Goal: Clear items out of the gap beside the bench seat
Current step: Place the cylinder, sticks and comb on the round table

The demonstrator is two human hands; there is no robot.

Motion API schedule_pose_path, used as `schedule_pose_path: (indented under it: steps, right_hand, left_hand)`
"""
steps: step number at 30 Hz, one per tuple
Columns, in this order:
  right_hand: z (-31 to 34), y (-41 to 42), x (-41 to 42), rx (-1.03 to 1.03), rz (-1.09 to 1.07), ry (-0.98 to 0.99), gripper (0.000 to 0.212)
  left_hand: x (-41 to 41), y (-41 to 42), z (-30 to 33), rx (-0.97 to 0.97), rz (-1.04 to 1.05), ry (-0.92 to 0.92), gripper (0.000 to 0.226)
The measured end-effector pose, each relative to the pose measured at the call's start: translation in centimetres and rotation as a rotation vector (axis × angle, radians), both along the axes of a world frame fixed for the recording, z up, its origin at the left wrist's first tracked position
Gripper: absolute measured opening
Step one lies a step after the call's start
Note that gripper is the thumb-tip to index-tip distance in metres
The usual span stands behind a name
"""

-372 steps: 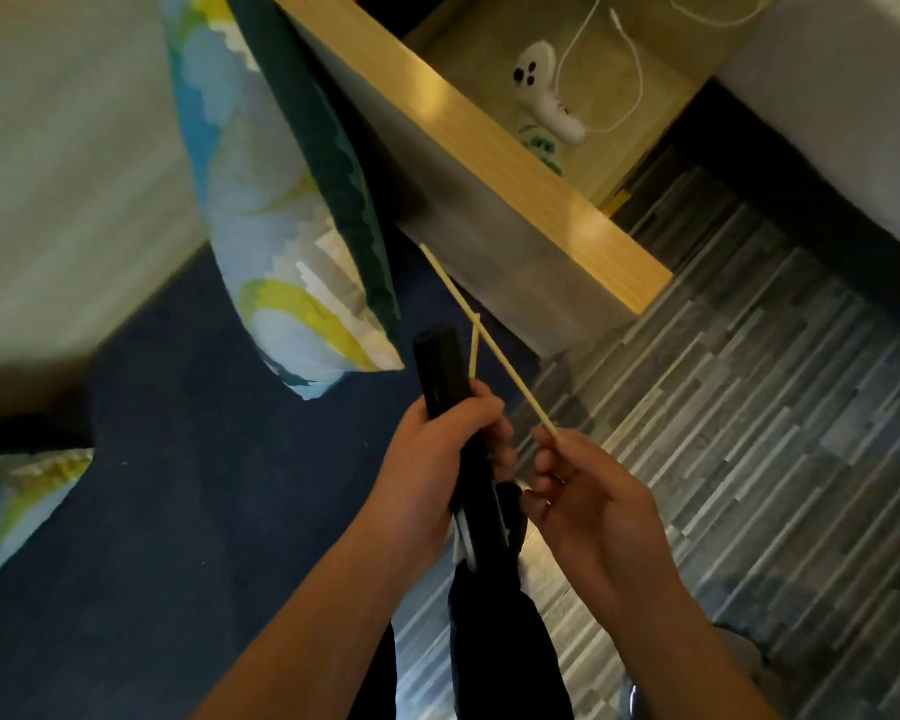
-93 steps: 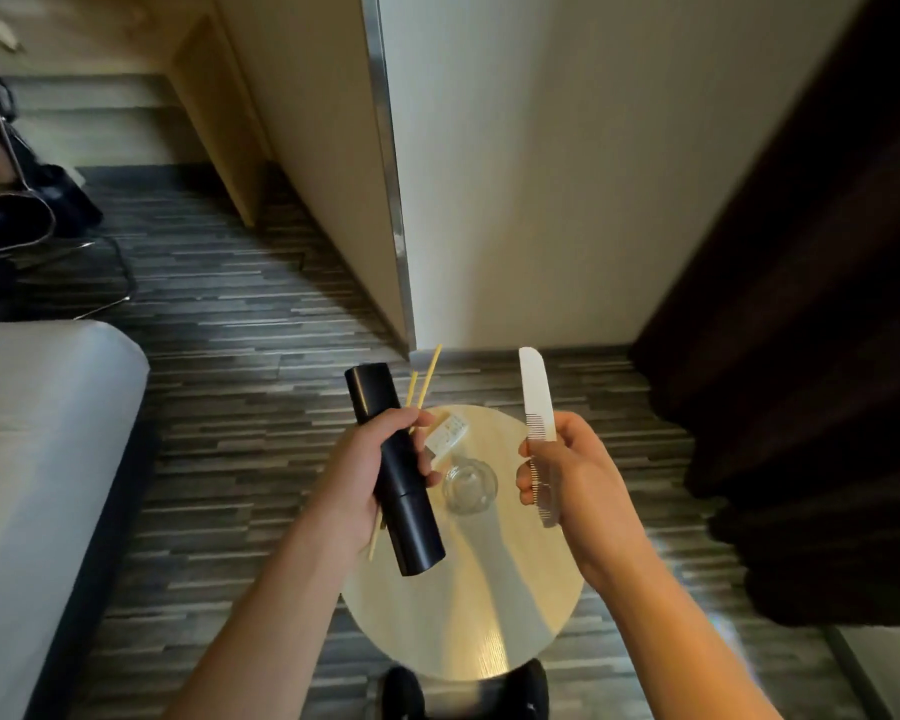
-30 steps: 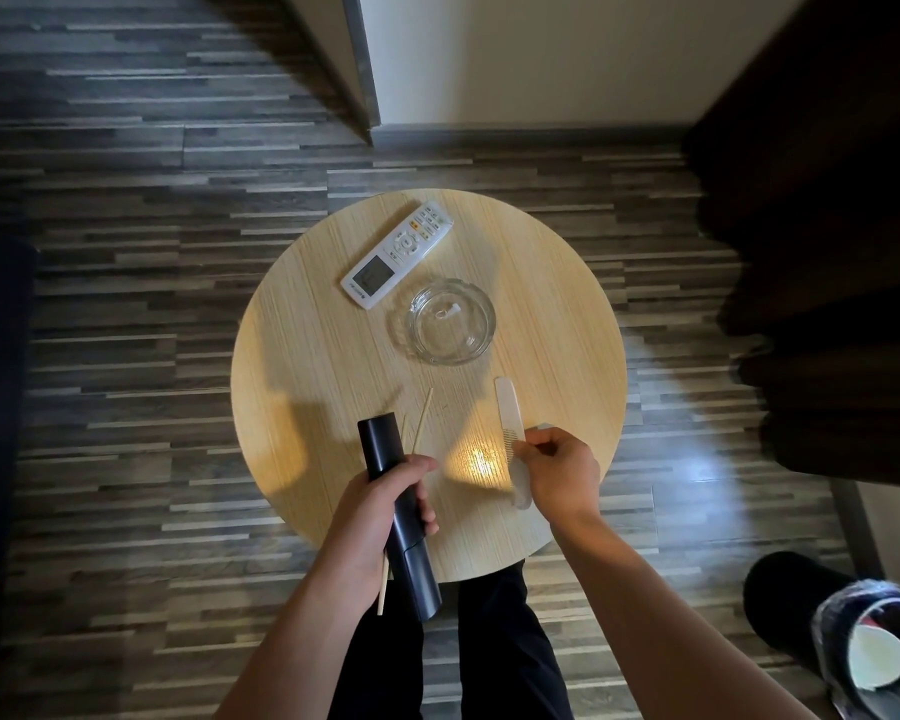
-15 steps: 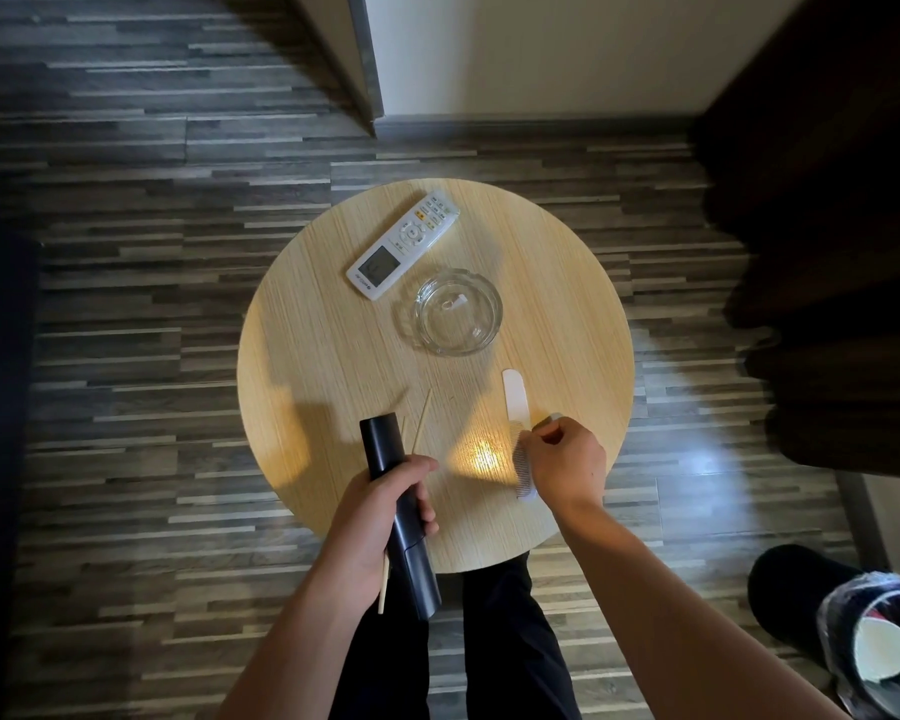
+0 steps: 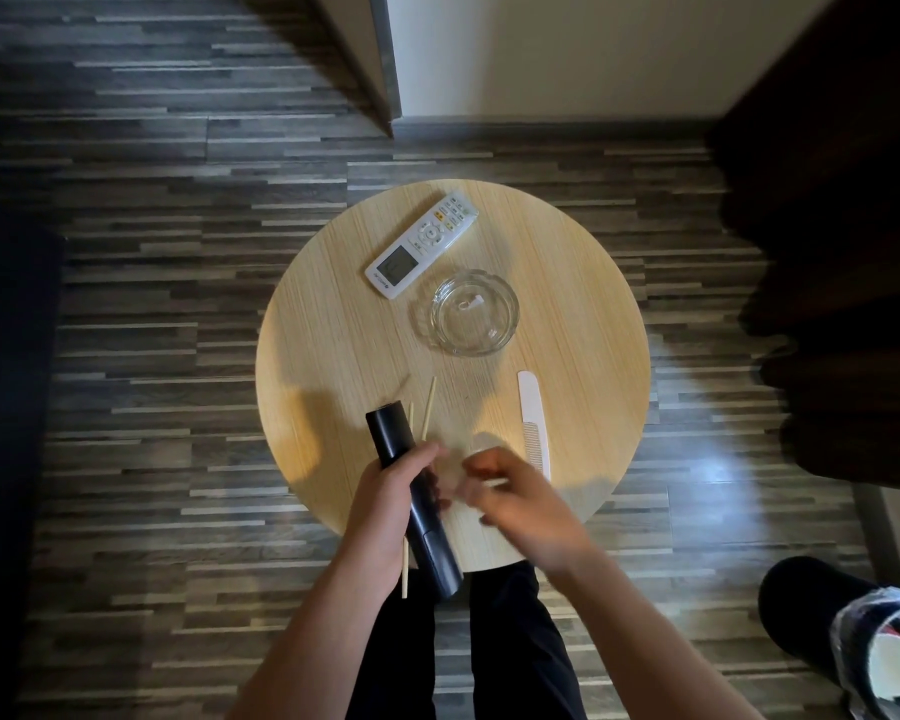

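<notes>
Right hand has let go — comb now lies on the table; left hand still grips tube.

Single head view; looks steeply down, close over round table; hands at bottom centre.

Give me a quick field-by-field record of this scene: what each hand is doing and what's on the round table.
left hand: grips black tube and thin wooden sticks
right hand: blurred, beside the left hand, grip unclear
round table: white comb, glass ashtray, white remote
comb: lying flat, not held
floor, lower right: lined bin
</notes>
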State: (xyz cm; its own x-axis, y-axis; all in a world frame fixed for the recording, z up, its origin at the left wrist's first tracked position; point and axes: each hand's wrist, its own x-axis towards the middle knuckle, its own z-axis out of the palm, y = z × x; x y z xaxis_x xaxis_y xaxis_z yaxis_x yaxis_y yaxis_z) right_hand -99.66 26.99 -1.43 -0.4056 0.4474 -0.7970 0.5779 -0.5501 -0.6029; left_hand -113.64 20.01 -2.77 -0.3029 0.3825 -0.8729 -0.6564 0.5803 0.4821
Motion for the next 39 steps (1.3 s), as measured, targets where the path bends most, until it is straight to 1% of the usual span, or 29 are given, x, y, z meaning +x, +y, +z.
schedule_pose_path:
  steps: [2, 5, 6, 7, 11, 15, 19, 21, 23, 25, 26, 28, 29, 31, 33, 36, 39]
  right_hand:
    - [0.3, -1.8, -0.4, -0.023, 0.12, 0.032, 0.057]
    - [0.1, -3.0, -0.7, 0.127, 0.185, 0.012, 0.046]
    - [0.1, -3.2, -0.8, 0.171, 0.207, 0.012, 0.042]
    - [0.2, -3.3, -0.9, 0.203, 0.235, 0.012, 0.041]
    - [0.4, -3.9, -1.3, 0.264, 0.294, -0.021, 0.047]
    - [0.2, -3.8, -1.4, 0.283, 0.276, -0.035, 0.04]
    - [0.2, -3.3, -1.2, 0.247, 0.286, -0.019, 0.041]
    - [0.2, -2.9, -1.1, 0.21, 0.268, -0.014, 0.043]
    - [0.2, -2.4, -1.0, 0.152, 0.207, 0.002, 0.043]
    - [0.0, -1.9, -0.8, 0.128, 0.14, 0.006, 0.038]
    - [-0.2, -1.7, -0.7, 0.133, 0.117, -0.006, 0.037]
    - [-0.7, -1.2, -0.5, 0.131, 0.065, -0.041, 0.04]
    - [-1.2, -1.1, -0.5, 0.119, 0.041, -0.061, 0.042]
    - [-2.2, -0.8, -0.7, 0.118, 0.032, -0.122, 0.045]
    - [-3.2, -0.6, -1.1, 0.144, 0.048, -0.183, 0.045]
    - [-4.2, -0.7, -1.7, 0.211, 0.05, -0.262, 0.044]
    - [-4.7, -1.0, -2.2, 0.265, 0.044, -0.329, 0.043]
  left_hand:
    - [0.1, 0.3, 0.1, -0.001, -0.024, 0.082, 0.025]
    - [-0.2, 0.3, 0.3, 0.017, -0.123, 0.127, 0.039]
    - [-0.3, 0.2, 0.4, 0.015, -0.165, 0.122, 0.045]
    - [-0.4, 0.1, 0.5, 0.012, -0.192, 0.11, 0.046]
    - [-0.3, 0.1, 1.1, -0.006, -0.208, 0.093, 0.025]
    - [-0.4, 0.1, 1.3, 0.016, -0.159, 0.045, 0.008]
    - [0.0, 0.1, 1.5, 0.001, -0.116, 0.047, 0.011]
    - [0.1, 0.2, 1.5, -0.001, -0.107, 0.09, 0.016]
    - [0.1, 0.2, 1.6, 0.007, -0.077, 0.101, 0.022]
    - [0.0, 0.2, 1.5, -0.001, 0.004, 0.095, 0.035]
    - [-0.1, 0.1, 1.4, -0.003, 0.035, 0.106, 0.036]
    - [-0.4, -0.3, 0.8, -0.009, 0.01, 0.197, 0.024]
    - [-0.5, -0.7, 0.4, -0.014, -0.033, 0.242, 0.025]
    - [-0.8, -1.3, -0.3, -0.028, -0.089, 0.283, 0.035]
    - [-1.1, -1.9, -0.7, -0.01, -0.094, 0.269, 0.038]
    - [-1.4, -2.5, -0.8, 0.052, -0.069, 0.193, 0.039]
    - [-1.6, -2.9, -0.9, 0.096, -0.063, 0.156, 0.037]
